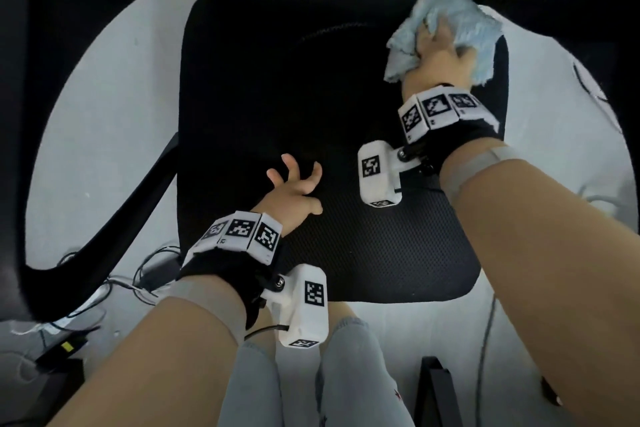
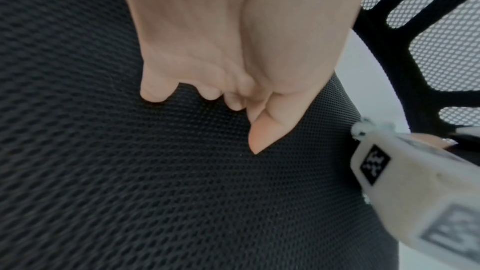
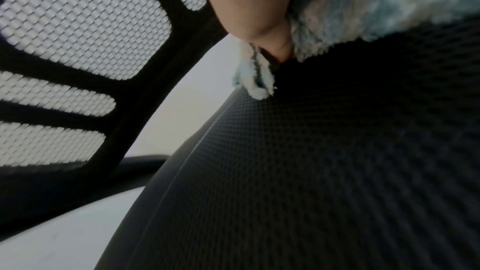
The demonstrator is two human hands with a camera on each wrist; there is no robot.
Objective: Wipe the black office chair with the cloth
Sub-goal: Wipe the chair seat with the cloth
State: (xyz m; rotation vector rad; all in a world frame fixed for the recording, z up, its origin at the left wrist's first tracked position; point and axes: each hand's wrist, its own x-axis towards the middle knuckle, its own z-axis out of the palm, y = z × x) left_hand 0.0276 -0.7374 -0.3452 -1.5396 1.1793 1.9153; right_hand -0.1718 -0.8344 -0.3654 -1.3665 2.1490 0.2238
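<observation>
Cloth, light blue and bunched under the gripping right hand at the mesh seat's far right corner, could slip off the edge if swept outward; left hand braces spread-fingered, holding nothing

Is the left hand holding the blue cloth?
No, the left hand holds nothing, its fingers spread over the black chair seat, while the right hand grips the blue cloth.
</observation>
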